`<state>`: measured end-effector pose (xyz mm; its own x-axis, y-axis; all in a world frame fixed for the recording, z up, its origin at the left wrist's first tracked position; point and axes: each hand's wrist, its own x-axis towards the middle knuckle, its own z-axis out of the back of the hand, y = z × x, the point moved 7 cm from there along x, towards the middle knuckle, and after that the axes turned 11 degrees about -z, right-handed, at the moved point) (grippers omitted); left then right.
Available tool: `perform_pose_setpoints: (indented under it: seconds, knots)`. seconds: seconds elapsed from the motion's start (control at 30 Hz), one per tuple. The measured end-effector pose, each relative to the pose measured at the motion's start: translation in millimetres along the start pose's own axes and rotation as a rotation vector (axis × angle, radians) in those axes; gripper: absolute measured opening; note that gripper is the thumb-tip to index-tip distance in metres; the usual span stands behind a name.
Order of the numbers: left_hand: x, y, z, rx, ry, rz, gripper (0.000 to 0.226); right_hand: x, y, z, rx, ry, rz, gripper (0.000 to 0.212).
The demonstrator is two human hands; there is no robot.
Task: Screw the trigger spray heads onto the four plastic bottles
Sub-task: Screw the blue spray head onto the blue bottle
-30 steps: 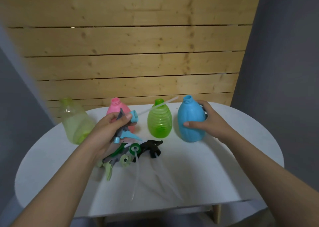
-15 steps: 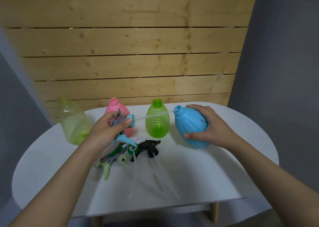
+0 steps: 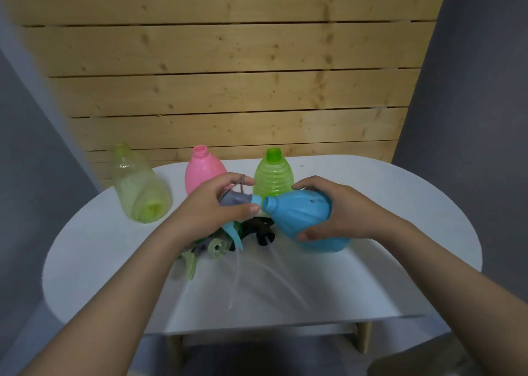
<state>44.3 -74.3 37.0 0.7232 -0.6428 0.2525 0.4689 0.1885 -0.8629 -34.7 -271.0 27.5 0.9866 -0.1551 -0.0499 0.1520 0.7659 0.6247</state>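
My right hand grips the blue bottle, tilted so its open neck points left. My left hand holds the grey and blue spray head, whose blue collar sits right at the bottle's mouth. Its dip tube is hidden, apparently inside the bottle. Upright at the back stand the pink bottle, the green ribbed bottle and the pale yellow-green clear bottle, all uncapped. Under my hands lie loose spray heads, one black and one pale green, with clear tubes trailing toward me.
The white oval table stands against a wooden slat wall, with grey walls on both sides. The clear dip tubes stretch over the table's near middle. A wooden table leg shows below the front edge.
My right hand tipped the blue bottle further left and drew it nearer. My left hand brought the spray head over, and its tube slid from outside the neck into the bottle.
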Motion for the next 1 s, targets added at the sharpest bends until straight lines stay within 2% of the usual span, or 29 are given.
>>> perform_pose_setpoints:
  seconds: [0.17, 0.3, 0.43, 0.6, 0.73, 0.8, 0.87, 0.93, 1.0]
  knots:
    - [-1.0, -4.5, -18.4, 0.034, 0.102, -0.032, 0.025, -0.6, 12.4, -7.3, 0.064, 0.134, -0.008, 0.062]
    - [-3.6, -2.3, -22.2, -0.003, 0.166, -0.005, 0.025, -0.2, 13.2, -13.6, 0.138, 0.297, -0.04, 0.049]
    - [-6.0, 6.5, -22.3, -0.125, 0.184, 0.094, 0.021, -1.2, 10.7, -22.6, 0.229, 0.451, -0.11, 0.056]
    - [-7.1, 22.4, -9.4, -0.304, -0.022, 0.231, 0.018, 5.3, 2.6, -6.6, 0.429, 0.284, -0.11, 0.06]
    - [-7.7, 29.5, 7.7, -0.479, -0.209, 0.263, 0.012, 4.1, -5.1, -1.8, 0.776, 0.307, -0.099, 0.062]
    - [-7.6, 27.1, 10.0, -0.498, -0.189, 0.23, 0.018, 5.0, -5.4, -1.0, 0.811, 0.3, -0.096, 0.056]
    - [-8.7, 22.2, 9.1, -0.481, -0.129, 0.186, 0.036, 4.8, -4.7, 0.3, 0.742, 0.268, -0.115, 0.041]
    - [-10.2, 17.0, 5.7, -0.454, -0.075, 0.148, 0.047, 4.7, -6.7, -0.2, 0.63, 0.248, -0.154, 0.049]
    - [-10.9, 15.8, 2.8, -0.419, -0.056, 0.142, 0.049, 4.3, -10.4, -3.0, 0.568, 0.253, -0.198, 0.062]
